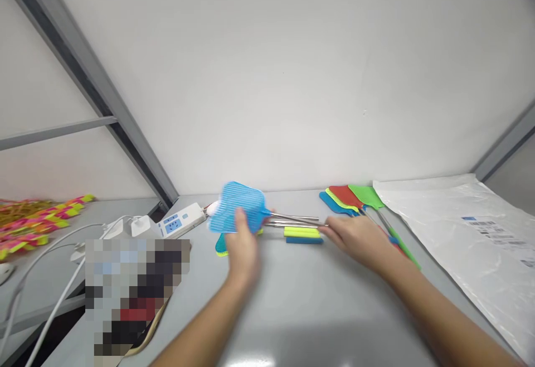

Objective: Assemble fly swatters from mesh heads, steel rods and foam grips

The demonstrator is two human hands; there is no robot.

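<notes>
My left hand (pixel 243 250) is closed on a light blue fly swatter head (pixel 236 202), thumb on its ribbed face. From the head's neck a thin metal rod (pixel 295 220) runs right, its far end pinched in my right hand (pixel 349 236). Behind and below my left hand, a teal swatter head (pixel 221 244) and a yellow-green edge peek out. Under the rod lie several loose metal rods (pixel 311 218), yellow grip tubes (pixel 301 232) and a blue grip tube (pixel 304 240). Beyond my right hand, several fly swatters with blue, yellow, red and green heads (pixel 346 195) overlap, their handles partly hidden.
A white plastic bag (pixel 460 233) covers the table's right side. At left are a power strip (pixel 179 221), white cables (pixel 62 300) and a pixelated object (pixel 137 294). Colourful bundles (pixel 37 222) lie beyond a grey metal frame post (pixel 108 93). A white wall (pixel 284 77) stands behind.
</notes>
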